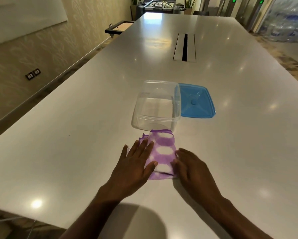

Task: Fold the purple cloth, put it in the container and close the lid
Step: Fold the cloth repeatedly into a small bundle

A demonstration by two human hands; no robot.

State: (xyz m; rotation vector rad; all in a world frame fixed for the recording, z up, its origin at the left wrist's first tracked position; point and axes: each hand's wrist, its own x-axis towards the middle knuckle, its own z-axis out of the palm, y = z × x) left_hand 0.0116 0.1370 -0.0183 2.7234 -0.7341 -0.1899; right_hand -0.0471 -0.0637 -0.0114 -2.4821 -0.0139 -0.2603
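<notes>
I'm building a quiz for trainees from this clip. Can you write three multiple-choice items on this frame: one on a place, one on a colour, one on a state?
1. Where does the lid lie?
A. On the container
B. On the table, right of the container
C. Under the cloth

2. What colour is the lid?
A. Blue
B. Red
C. Green

3. What is in the container?
A. The cloth
B. The lid
C. Nothing

Answers:
1 B: it lies flat on the table, beside the container's right wall.
2 A: it is translucent blue.
3 C: the clear box stands open and empty, while the purple cloth lies folded in front of it under the left hand and right hand.
</notes>
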